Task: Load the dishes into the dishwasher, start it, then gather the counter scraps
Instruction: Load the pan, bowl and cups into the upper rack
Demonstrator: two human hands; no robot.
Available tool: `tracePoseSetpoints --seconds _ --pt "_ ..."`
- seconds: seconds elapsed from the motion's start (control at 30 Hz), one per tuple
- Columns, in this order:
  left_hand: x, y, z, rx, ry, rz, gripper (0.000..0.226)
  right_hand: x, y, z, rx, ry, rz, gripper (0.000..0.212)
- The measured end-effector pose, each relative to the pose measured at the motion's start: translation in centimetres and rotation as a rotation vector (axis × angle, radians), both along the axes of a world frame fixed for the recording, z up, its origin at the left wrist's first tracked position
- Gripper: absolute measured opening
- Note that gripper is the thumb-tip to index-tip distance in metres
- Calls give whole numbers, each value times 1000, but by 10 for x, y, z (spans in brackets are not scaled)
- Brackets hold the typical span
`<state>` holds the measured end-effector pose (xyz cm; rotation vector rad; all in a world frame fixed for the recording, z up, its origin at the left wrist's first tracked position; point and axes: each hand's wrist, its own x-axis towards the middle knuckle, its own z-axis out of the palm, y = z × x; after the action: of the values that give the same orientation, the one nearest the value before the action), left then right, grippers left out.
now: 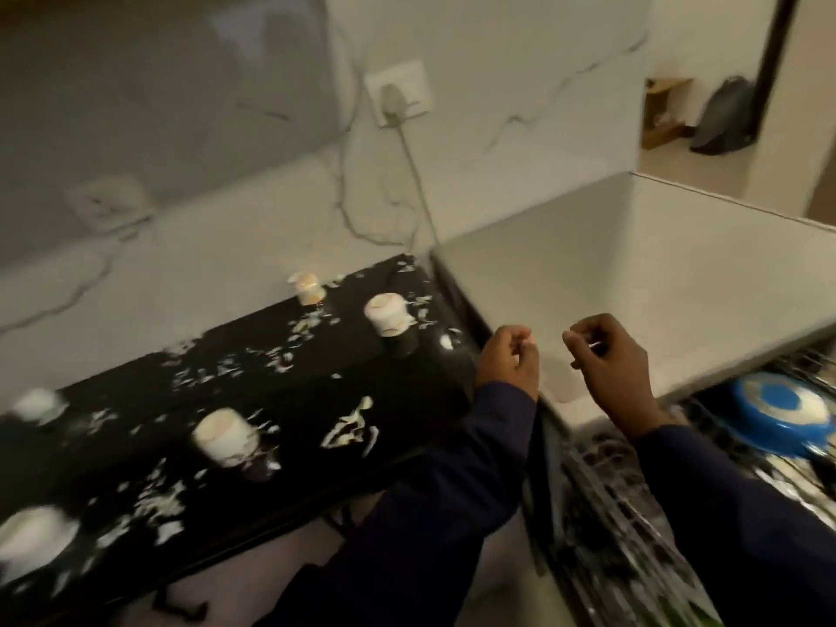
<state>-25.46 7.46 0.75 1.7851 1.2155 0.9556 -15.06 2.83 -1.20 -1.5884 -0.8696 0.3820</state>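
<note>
**Curled fingers over the dishwasher, scraps on the worktop**

Fingers of both hands are curled inward. The left hand (509,357) hangs over the near corner of the white dishwasher top (633,282), and the blur keeps me from telling whether it holds anything. The right hand (606,359) sits just beside it, a little apart, thumb and fingers drawn together — a small pale sliver seems to show between them, too smeared to name. Both wrists come out of dark blue sleeves (452,500).

Below the right forearm the dishwasher rack (633,513) is pulled out, its wires showing, and a blue and white dish (780,411) rests in it at the right edge of the view.

To the left runs the black worktop (294,391), strewn with pale scraps (350,429) from the wall to its front edge. White cups stand among them: one near the dishwasher (387,316), one at the wall (305,287), one in the middle (224,436), and two blurred white shapes at the far left.

Behind, a plug sits in a wall socket (398,99), its cord dropping toward the worktop's back corner.
</note>
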Motion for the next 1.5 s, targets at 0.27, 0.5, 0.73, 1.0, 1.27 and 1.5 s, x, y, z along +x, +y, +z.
tracePoseSetpoints --seconds 0.27,0.5,0.73,1.0,1.27,1.5 --pt "-231 78 62 57 -118 371 21 -222 114 37 -225 -251 585 48" --pt "-373 116 74 66 -89 603 26 -360 174 39 -512 -553 856 98" --pt "-422 132 55 -12 -127 710 27 -398 197 14 -674 -683 978 106" --pt "-431 147 41 -24 -122 750 26 -418 201 7 -605 -596 923 84" --pt "-377 146 36 -27 -207 642 24 -378 171 18 -499 -550 809 81" --pt "-286 119 38 45 -283 447 20 -291 120 31 -385 -504 599 80"
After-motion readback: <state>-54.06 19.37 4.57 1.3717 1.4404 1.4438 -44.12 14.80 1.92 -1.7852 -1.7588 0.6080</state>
